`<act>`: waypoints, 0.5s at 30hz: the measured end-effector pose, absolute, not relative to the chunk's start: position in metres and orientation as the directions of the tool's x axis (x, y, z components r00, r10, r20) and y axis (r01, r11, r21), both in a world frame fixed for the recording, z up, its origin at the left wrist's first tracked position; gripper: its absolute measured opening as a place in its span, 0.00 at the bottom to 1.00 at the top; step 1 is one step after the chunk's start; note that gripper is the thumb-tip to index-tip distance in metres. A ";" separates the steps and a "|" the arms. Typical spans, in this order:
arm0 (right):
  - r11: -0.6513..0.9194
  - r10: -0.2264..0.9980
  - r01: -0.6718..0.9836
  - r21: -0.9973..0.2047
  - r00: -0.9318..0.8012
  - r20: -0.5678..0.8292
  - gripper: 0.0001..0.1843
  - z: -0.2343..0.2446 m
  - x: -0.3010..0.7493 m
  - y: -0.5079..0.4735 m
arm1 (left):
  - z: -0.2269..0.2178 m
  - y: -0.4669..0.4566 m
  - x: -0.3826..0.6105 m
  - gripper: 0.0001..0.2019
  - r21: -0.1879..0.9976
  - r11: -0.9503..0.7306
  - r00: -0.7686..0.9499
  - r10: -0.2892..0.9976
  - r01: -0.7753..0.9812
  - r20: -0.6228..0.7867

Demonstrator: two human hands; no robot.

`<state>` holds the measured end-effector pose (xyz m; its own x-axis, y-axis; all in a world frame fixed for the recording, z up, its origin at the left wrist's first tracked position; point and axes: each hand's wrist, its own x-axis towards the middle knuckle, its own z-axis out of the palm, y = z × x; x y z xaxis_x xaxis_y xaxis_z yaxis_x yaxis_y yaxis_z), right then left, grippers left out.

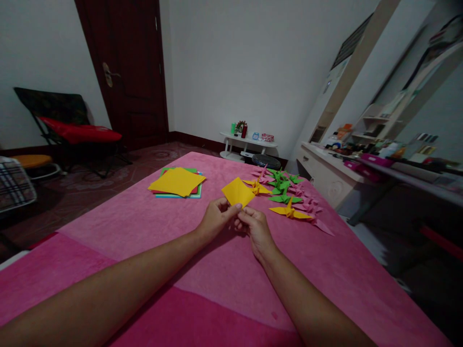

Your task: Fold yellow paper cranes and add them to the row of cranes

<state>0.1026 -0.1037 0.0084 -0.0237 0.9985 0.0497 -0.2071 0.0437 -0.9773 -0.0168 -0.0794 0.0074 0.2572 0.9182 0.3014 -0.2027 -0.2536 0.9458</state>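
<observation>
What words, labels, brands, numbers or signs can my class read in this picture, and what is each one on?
No text can be read.
Held yellow paper: no writing visible.
Paper stack and paper cranes: no writing visible.
Containers on the dressing table: any labels are too blurred.
Small blue object and patterned box: any markings are too small.

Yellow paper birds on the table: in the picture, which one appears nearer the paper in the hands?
The upper yellow bird, just right of the held paper; the other yellow bird appears lower and farther right.
</observation>
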 end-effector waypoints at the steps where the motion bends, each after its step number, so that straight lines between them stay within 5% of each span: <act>1: 0.062 0.997 -0.195 -0.979 -0.030 0.070 0.09 0.007 0.102 -0.103 | 0.007 -0.080 -0.015 0.16 0.950 -0.251 0.283 0.912 -0.186 0.296; 15: 0.157 0.987 -0.035 -0.987 0.017 0.157 0.12 0.005 0.098 -0.111 | 0.007 -0.066 -0.026 0.18 0.926 -0.376 0.057 0.925 -0.008 0.376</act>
